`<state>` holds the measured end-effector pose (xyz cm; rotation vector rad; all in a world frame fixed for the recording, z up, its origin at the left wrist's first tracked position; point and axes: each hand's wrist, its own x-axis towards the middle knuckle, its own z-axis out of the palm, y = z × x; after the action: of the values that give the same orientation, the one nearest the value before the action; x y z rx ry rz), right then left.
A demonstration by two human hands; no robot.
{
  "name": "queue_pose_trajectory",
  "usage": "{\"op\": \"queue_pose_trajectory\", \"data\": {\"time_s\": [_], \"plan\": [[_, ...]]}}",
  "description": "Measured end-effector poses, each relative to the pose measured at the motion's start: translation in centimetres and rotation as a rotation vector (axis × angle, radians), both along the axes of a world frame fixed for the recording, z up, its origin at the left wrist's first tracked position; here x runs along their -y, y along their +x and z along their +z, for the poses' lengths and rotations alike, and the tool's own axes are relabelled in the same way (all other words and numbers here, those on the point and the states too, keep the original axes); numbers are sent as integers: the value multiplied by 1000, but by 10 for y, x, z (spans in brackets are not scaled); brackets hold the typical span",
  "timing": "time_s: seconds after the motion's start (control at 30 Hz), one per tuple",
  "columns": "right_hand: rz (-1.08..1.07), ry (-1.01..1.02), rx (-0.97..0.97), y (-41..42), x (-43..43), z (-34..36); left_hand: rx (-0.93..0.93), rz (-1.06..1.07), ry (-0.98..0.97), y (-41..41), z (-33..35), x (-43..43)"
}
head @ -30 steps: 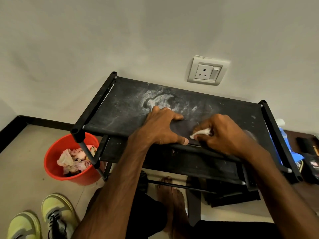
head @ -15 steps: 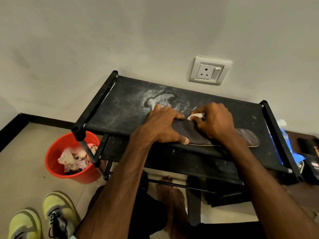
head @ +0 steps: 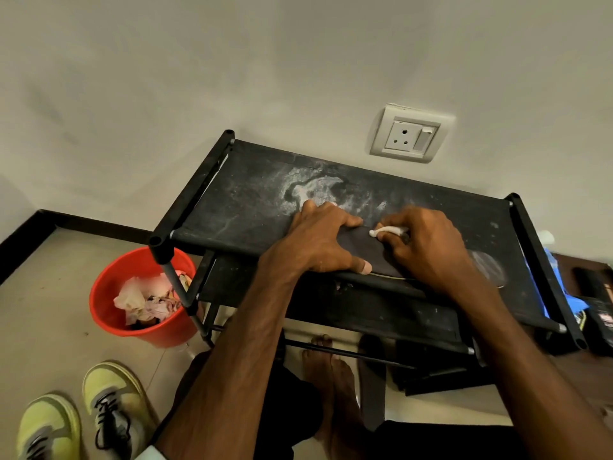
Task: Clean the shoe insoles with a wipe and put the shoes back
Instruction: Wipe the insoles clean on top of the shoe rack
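Note:
A dark insole [head: 365, 247] lies flat on the top shelf of the black shoe rack [head: 245, 200], its heel end showing past my right wrist. My left hand [head: 321, 240] presses down on the insole's left end with spread fingers. My right hand [head: 428, 244] grips a crumpled white wipe [head: 386, 231] against the insole's middle. A pair of yellow-green sneakers [head: 79, 423] stands on the floor at the bottom left. A second dark insole [head: 371, 386] lies on the floor under the rack, beside my bare feet.
A red bucket [head: 109, 313] holding crumpled wipes sits on the floor left of the rack. A wall socket [head: 411, 134] is above the rack. Blue packaging [head: 560, 287] and dark boxes [head: 593, 310] lie at the right. White dust marks the shelf.
My right hand with the wipe moved from the insole's near edge up toward its far edge, then slightly back toward the middle. My left hand stayed pressing the insole.

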<state>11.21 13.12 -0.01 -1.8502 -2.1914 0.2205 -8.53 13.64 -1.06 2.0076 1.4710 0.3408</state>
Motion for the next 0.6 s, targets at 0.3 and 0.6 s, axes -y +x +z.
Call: {"op": "queue_pose_trajectory", "data": {"time_s": [0.3, 0.6], "plan": [[213, -277, -101, 23, 34, 20, 14, 16, 15, 2, -2, 0], [87, -185, -39, 12, 28, 15, 13, -4, -6, -2, -2, -1]]}}
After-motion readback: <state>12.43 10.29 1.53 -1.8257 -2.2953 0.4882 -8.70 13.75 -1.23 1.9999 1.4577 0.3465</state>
